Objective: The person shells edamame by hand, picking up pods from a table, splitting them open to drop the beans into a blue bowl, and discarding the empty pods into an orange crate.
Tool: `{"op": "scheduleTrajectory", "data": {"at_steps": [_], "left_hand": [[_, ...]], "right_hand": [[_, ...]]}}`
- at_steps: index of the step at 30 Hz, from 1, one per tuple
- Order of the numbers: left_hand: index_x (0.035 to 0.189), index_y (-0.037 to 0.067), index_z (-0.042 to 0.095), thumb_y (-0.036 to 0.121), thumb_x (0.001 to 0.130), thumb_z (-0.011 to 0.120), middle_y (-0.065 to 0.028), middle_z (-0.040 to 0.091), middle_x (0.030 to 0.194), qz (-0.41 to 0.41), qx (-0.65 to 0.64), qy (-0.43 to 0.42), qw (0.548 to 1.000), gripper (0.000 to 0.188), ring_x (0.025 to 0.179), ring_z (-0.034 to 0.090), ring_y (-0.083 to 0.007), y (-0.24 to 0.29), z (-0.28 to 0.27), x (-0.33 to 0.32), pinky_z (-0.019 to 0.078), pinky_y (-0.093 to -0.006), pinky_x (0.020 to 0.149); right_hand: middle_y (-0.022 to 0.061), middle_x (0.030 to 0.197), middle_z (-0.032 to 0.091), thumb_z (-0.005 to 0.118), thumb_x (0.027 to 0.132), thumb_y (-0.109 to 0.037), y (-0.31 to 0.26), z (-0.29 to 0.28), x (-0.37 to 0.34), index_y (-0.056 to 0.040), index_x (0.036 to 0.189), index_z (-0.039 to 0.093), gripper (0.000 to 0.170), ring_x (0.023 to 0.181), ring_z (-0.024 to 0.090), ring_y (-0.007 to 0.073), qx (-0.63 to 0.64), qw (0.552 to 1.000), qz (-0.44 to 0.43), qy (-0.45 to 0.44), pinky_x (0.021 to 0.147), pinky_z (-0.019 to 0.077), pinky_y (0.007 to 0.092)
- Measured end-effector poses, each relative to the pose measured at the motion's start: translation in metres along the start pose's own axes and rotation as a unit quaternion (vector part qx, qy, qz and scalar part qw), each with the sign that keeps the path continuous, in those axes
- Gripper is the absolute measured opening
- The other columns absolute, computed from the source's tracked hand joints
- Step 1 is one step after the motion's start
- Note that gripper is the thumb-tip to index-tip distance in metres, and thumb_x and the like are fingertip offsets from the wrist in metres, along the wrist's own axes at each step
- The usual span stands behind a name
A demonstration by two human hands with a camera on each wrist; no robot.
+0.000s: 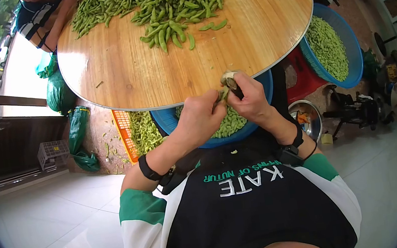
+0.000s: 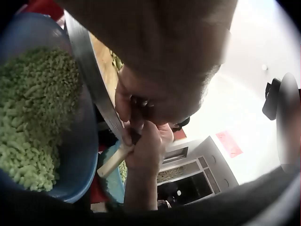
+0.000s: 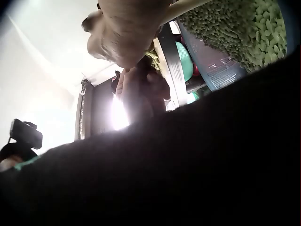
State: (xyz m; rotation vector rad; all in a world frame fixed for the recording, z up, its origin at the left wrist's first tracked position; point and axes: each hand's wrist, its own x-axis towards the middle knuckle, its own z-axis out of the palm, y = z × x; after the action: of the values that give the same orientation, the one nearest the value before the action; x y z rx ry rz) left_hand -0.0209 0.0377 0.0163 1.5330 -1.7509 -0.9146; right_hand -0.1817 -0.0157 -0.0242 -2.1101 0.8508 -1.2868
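Observation:
Over the near edge of the round wooden table (image 1: 117, 79), my two hands meet around a green soybean pod (image 1: 224, 92). My left hand (image 1: 203, 116) pinches the pod between thumb and fingers. Curled beside it, my right hand (image 1: 251, 98) grips a tool with a pale, straight handle (image 2: 113, 162); its working end is hidden by the fingers. Directly below the hands is a blue basin (image 1: 164, 122) of shelled green beans (image 1: 229, 125). A large heap of pods (image 1: 172, 2) covers the far part of the table.
An orange basket (image 1: 123, 134) with green pieces stands at lower left. To the right are another blue basin (image 1: 356, 60) of shelled beans, a red stool (image 1: 297, 76) and a metal bowl (image 1: 312, 119). Other people sit at both far sides. Green bags (image 1: 79, 134) lie left.

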Motion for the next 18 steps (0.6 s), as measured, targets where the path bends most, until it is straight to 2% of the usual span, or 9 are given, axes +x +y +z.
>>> {"op": "scheduleTrajectory", "data": {"at_steps": [1, 3, 5, 7, 9, 10, 14, 16, 18], "left_hand": [[0.078, -0.003, 0.054, 0.007, 0.084, 0.058, -0.0184, 0.055, 0.061, 0.0, 0.001, 0.003, 1.0, 0.013, 0.051, 0.056, -0.0232, 0.0, -0.004, -0.005, 0.0441, -0.0356, 0.049], [0.079, -0.003, 0.055, 0.006, 0.083, 0.055, -0.0202, 0.056, 0.061, 0.082, 0.092, -0.001, 0.992, 0.009, 0.055, 0.059, -0.0352, 0.0, -0.018, -0.018, 0.0454, -0.0421, 0.052], [0.084, -0.001, 0.054, 0.001, 0.078, 0.052, -0.022, 0.058, 0.065, 0.009, 0.203, -0.117, 0.972, 0.006, 0.068, 0.06, -0.0416, -0.006, -0.05, -0.037, 0.0481, -0.0488, 0.062], [0.084, -0.001, 0.054, -0.001, 0.075, 0.052, -0.0217, 0.061, 0.078, -0.016, 0.308, -0.177, 0.934, 0.009, 0.078, 0.061, -0.0388, -0.012, -0.085, -0.055, 0.048, -0.0476, 0.07], [0.088, -0.001, 0.056, -0.002, 0.072, 0.052, -0.0219, 0.06, 0.089, -0.014, 0.39, -0.182, 0.902, 0.016, 0.085, 0.059, -0.0373, -0.022, -0.109, -0.065, 0.0472, -0.046, 0.074], [0.094, -0.001, 0.058, 0.0, 0.077, 0.052, -0.0219, 0.059, 0.091, -0.035, 0.42, -0.177, 0.89, 0.018, 0.082, 0.058, -0.0381, -0.023, -0.117, -0.06, 0.0476, -0.0458, 0.072], [0.095, 0.001, 0.057, 0.016, 0.086, 0.059, -0.0225, 0.06, 0.091, 0.017, 0.244, 0.073, 0.967, 0.018, 0.083, 0.058, -0.0395, -0.03, -0.113, 0.012, 0.0471, -0.0463, 0.071], [0.092, 0.0, 0.058, 0.021, 0.084, 0.063, -0.022, 0.061, 0.089, -0.02, 0.25, 0.138, 0.958, 0.022, 0.083, 0.06, -0.0391, -0.035, -0.098, 0.054, 0.047, -0.0454, 0.071], [0.092, 0.0, 0.059, 0.023, 0.083, 0.064, -0.0217, 0.062, 0.085, -0.007, 0.289, 0.174, 0.941, 0.025, 0.079, 0.06, -0.0384, -0.062, -0.083, 0.087, 0.0469, -0.0441, 0.069]], "right_hand": [[0.0165, 0.083, 0.056, 0.061, 0.071, 0.005, 0.0, -0.002, 0.001, 0.0018, 0.098, 0.056, 0.027, 0.07, 0.059, 0.0311, 0.025, 0.999, 0.012, -0.029, 0.061, 0.0479, 0.0341], [0.0158, 0.081, 0.057, 0.061, 0.071, 0.005, 0.001, -0.006, 0.0, 0.0017, 0.096, 0.056, 0.025, 0.069, 0.059, 0.0305, 0.05, 0.997, 0.023, -0.057, 0.06, 0.0478, 0.0339], [0.0145, 0.078, 0.057, 0.06, 0.072, 0.006, 0.001, -0.013, -0.007, 0.0013, 0.094, 0.057, 0.023, 0.069, 0.059, 0.0289, 0.115, 0.984, 0.052, -0.123, 0.06, 0.0477, 0.0335], [0.0137, 0.076, 0.057, 0.063, 0.072, 0.004, 0.006, -0.019, -0.008, 0.0009, 0.092, 0.058, 0.02, 0.068, 0.059, 0.0285, 0.121, 0.981, 0.034, -0.149, 0.059, 0.0473, 0.0339], [0.0133, 0.075, 0.057, 0.067, 0.072, 0.001, 0.003, -0.022, -0.008, 0.0006, 0.09, 0.058, 0.02, 0.066, 0.059, 0.0293, 0.088, 0.975, -0.012, -0.201, 0.058, 0.0465, 0.0344], [0.013, 0.074, 0.057, 0.07, 0.073, -0.003, 0.003, -0.019, -0.008, 0.0008, 0.089, 0.058, 0.021, 0.064, 0.058, 0.0299, 0.086, 0.977, -0.023, -0.191, 0.057, 0.0453, 0.0346], [0.0135, 0.073, 0.056, 0.069, 0.076, -0.004, 0.001, -0.006, -0.007, 0.0011, 0.09, 0.057, 0.019, 0.063, 0.056, 0.0307, 0.119, 0.978, 0.002, -0.173, 0.057, 0.0447, 0.0332], [0.0117, 0.072, 0.055, 0.066, 0.081, -0.007, -0.002, -0.005, -0.007, 0.002, 0.097, 0.057, 0.02, 0.061, 0.055, 0.0254, 0.139, 0.966, 0.075, -0.205, 0.057, 0.0442, 0.0317], [0.0093, 0.071, 0.055, 0.064, 0.084, -0.008, -0.001, -0.007, -0.012, 0.0023, 0.104, 0.057, 0.024, 0.062, 0.055, 0.021, 0.159, 0.959, 0.114, -0.203, 0.057, 0.044, 0.0308]]}}
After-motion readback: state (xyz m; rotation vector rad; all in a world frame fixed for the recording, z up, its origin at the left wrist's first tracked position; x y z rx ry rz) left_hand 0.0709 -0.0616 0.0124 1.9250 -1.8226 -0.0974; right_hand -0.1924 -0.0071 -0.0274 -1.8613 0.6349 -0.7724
